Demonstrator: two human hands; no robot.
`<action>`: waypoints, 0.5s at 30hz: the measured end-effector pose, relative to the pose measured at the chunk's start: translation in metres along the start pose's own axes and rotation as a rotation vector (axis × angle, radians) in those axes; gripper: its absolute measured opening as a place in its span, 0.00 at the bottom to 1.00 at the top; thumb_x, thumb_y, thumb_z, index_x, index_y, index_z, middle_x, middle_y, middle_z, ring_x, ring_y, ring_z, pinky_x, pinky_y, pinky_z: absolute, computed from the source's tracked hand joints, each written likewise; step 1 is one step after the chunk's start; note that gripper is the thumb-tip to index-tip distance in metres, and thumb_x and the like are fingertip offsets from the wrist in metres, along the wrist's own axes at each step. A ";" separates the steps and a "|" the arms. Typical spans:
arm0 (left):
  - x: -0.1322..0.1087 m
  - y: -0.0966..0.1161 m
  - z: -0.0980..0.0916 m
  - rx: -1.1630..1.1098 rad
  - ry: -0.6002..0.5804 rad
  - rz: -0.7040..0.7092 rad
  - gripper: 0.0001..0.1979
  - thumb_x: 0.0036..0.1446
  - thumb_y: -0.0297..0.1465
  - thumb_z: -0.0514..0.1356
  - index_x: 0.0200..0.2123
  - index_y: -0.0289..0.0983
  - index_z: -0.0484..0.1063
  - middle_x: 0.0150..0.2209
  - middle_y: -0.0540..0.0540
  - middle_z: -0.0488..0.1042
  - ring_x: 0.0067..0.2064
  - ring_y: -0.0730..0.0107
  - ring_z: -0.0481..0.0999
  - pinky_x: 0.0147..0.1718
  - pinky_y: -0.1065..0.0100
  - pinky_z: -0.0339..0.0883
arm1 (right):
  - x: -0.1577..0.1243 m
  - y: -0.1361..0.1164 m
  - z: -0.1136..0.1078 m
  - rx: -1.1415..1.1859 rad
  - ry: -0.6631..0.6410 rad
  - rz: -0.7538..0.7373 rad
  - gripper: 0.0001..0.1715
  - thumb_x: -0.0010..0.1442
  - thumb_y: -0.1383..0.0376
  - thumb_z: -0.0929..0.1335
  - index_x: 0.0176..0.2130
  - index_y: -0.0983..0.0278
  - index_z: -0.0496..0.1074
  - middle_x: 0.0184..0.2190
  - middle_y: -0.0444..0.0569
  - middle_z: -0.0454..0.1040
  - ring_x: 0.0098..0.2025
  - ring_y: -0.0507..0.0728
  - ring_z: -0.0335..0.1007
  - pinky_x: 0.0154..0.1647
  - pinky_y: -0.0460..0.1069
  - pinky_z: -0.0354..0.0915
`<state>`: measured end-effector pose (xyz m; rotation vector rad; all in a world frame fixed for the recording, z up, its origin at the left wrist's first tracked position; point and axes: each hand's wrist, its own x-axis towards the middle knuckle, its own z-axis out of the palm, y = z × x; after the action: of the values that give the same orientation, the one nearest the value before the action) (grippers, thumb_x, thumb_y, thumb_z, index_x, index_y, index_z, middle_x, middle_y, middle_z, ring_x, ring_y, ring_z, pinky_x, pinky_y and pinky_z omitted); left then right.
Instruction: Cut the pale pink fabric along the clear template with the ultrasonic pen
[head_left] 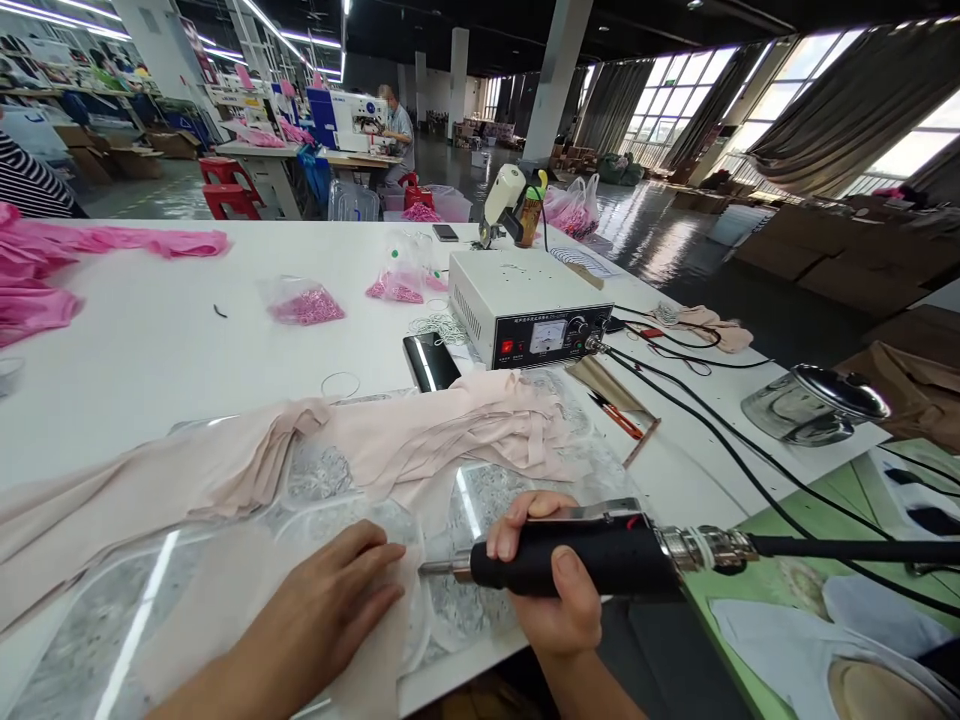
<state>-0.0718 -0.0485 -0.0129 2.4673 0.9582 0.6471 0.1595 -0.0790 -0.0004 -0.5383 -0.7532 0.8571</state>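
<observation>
My left hand (330,595) lies palm down with its fingers slightly bent, resting on a thin pale pink fabric piece (217,600) near the table's front edge. My right hand (551,570) is wrapped round a black corded hand tool (622,555), thumb in front and fingers over the top. Its narrow metal tip points left and ends beside the left fingertips, at the fabric's edge; whether it touches cannot be made out. Beneath the fabric are clear glossy plates (465,600). Behind the hands lie a pile of pale pink fabric strips (465,430) and a long folded stack (150,490).
A control box (551,335) with a dial stands behind the strips, cables running right. Around it are a phone (430,362), orange-handled snips (619,415), bags of pink bits (306,303) and a lidded clear pot (810,405). Bright pink fabric (37,270) lies left. A person (397,130) sits farther back.
</observation>
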 end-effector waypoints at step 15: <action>0.024 0.004 0.005 -0.130 -0.173 -0.110 0.12 0.69 0.31 0.52 0.36 0.41 0.74 0.41 0.48 0.72 0.32 0.73 0.75 0.26 0.76 0.69 | -0.002 0.000 -0.001 0.044 0.016 -0.001 0.11 0.60 0.56 0.69 0.41 0.58 0.75 0.32 0.43 0.73 0.24 0.51 0.71 0.26 0.48 0.71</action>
<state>-0.0510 -0.0357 -0.0084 2.2957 0.9464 0.4374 0.1593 -0.0804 -0.0019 -0.5055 -0.7186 0.8657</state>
